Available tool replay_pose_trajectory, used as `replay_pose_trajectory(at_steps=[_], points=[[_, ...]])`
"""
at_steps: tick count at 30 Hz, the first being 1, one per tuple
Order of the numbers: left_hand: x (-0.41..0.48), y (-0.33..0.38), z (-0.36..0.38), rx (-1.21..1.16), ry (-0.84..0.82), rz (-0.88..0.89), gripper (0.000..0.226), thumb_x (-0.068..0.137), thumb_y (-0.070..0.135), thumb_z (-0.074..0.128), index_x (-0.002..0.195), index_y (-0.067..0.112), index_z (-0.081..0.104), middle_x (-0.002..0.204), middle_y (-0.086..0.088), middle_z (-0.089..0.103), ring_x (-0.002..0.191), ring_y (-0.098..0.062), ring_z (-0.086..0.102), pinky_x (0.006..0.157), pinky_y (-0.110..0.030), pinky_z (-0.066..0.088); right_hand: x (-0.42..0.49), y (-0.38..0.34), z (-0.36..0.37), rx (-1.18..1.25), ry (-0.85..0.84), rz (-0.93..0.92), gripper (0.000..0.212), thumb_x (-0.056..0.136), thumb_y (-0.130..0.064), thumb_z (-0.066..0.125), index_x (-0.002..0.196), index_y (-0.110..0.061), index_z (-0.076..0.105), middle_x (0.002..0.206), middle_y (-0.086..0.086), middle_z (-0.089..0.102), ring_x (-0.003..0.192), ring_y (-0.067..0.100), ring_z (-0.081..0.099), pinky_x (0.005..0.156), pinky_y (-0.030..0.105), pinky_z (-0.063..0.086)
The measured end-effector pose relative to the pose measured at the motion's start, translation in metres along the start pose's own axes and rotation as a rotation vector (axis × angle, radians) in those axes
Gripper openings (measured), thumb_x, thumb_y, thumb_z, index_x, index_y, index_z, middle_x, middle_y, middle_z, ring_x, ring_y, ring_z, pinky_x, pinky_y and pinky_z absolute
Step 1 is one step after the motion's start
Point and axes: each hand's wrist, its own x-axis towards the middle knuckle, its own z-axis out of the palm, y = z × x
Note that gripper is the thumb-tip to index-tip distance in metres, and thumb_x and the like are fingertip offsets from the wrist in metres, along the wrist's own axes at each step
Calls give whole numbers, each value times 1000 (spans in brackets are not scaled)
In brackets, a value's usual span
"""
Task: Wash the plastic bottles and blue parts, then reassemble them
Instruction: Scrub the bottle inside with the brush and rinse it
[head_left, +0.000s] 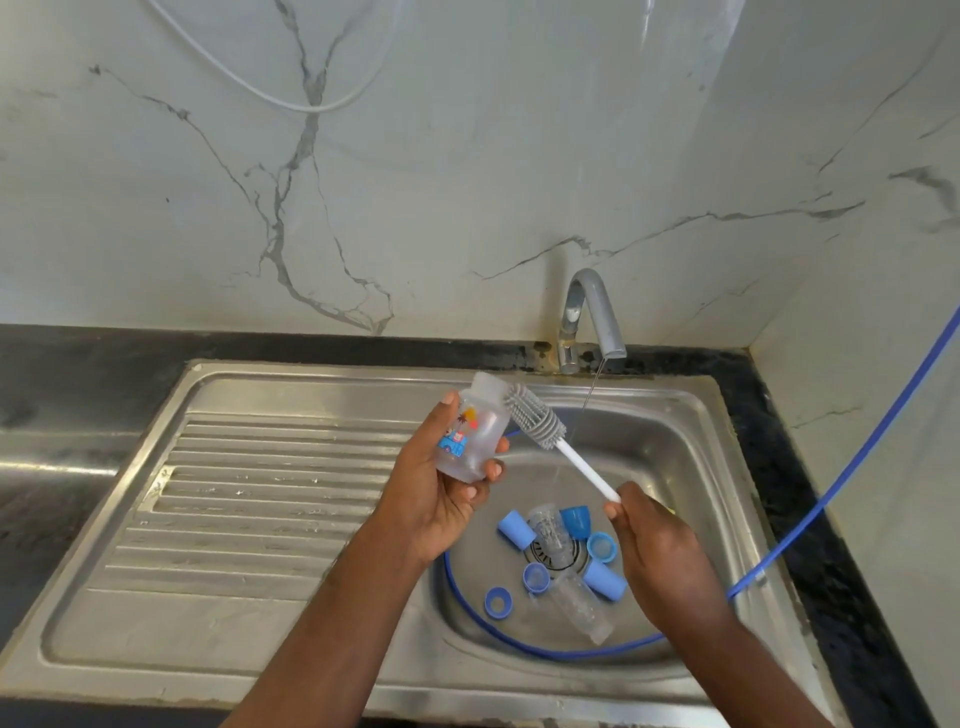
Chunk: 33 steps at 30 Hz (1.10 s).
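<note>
On the left, the dark counter (78, 374) borders the steel sink (311, 371), whose ribbed drainboard (249, 499) shows a few water spots. Over the basin's left edge, the left hand (436, 483) has its grip clamped round a clear printed bottle (475, 431), mouth tilted far and right. The grey brush (535, 421) has its tip at that mouth, with most of its head outside. To the right, the right hand (660, 545) has its grip pinched on the end of the brush's white handle.

Below, around the drain, lie two more clear bottles (582, 605) and several blue parts (516, 528), all separate. Farther right, the tap (592, 312) runs a thin stream, and a blue hose (857, 467) loops into the basin.

Washing looks to be at an early stage. One bottle is in hand, the rest are seemingly unscrubbed, and all the reassembly is still ahead.
</note>
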Motion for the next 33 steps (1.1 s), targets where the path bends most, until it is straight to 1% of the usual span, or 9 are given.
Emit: replay_pose_trajectory(at_steps=[5, 7, 10, 12, 17, 21, 25, 30, 33], points=[[9, 4, -19, 38, 21, 120, 77, 72, 49, 86, 130, 7, 58, 104, -17, 67, 78, -25, 69, 54, -27, 57, -9, 1, -6, 54, -63, 71, 27, 101, -44, 39, 82, -26, 39, 53, -7, 40, 49, 12, 40, 48, 33, 35], [11, 5, -23, 94, 52, 180, 69, 72, 48, 87, 125, 11, 61, 108, -14, 69, 84, -25, 70, 59, -29, 59, -10, -6, -7, 36, -111, 86, 28, 102, -45, 40, 80, -28, 38, 53, -6, 41, 49, 13, 41, 49, 34, 33], [14, 2, -23, 241, 121, 233, 43, 84, 40, 77, 118, 16, 64, 107, -9, 71, 86, -22, 71, 63, -28, 58, -12, -14, -7, 10, -159, 122, 30, 102, -49, 36, 84, -27, 44, 56, -6, 44, 54, 15, 45, 54, 35, 39], [15, 0, -24, 312, 138, 266, 41, 81, 37, 78, 115, 19, 65, 106, -7, 73, 89, -23, 69, 64, -28, 57, -13, -19, -8, -12, -168, 144, 30, 103, -47, 35, 86, -25, 48, 57, -6, 45, 55, 16, 48, 56, 34, 41], [10, -15, -19, 396, 100, 325, 58, 68, 45, 81, 117, 17, 65, 110, -13, 73, 88, -25, 69, 63, -29, 56, -2, -32, -10, -28, -151, 176, 32, 104, -46, 37, 81, -25, 42, 58, -4, 49, 55, 18, 51, 53, 36, 44], [10, -16, -17, 298, 117, 415, 56, 64, 49, 89, 110, 23, 69, 108, -11, 72, 89, -23, 68, 62, -28, 56, -9, -36, -11, 55, -181, 197, 36, 102, -49, 34, 79, -23, 44, 59, -3, 53, 56, 17, 53, 57, 39, 49], [6, -21, -17, 384, 70, 409, 53, 71, 41, 81, 117, 19, 67, 116, -18, 68, 89, -25, 66, 61, -29, 56, -8, -37, -16, 102, -176, 203, 36, 102, -47, 36, 76, -23, 44, 59, -2, 51, 54, 18, 49, 57, 41, 48], [5, -11, -18, 297, 83, 472, 57, 61, 50, 92, 106, 23, 70, 103, -9, 71, 83, -23, 67, 57, -28, 53, -21, -39, -21, 184, -192, 216, 39, 103, -46, 40, 76, -19, 48, 60, 1, 53, 55, 17, 50, 58, 41, 47], [5, -16, -15, 366, 38, 426, 59, 62, 52, 91, 107, 21, 69, 104, -13, 70, 82, -28, 65, 55, -29, 52, -20, -36, -22, 224, -171, 251, 39, 103, -44, 42, 74, -19, 48, 57, -1, 49, 54, 16, 46, 57, 41, 46]])
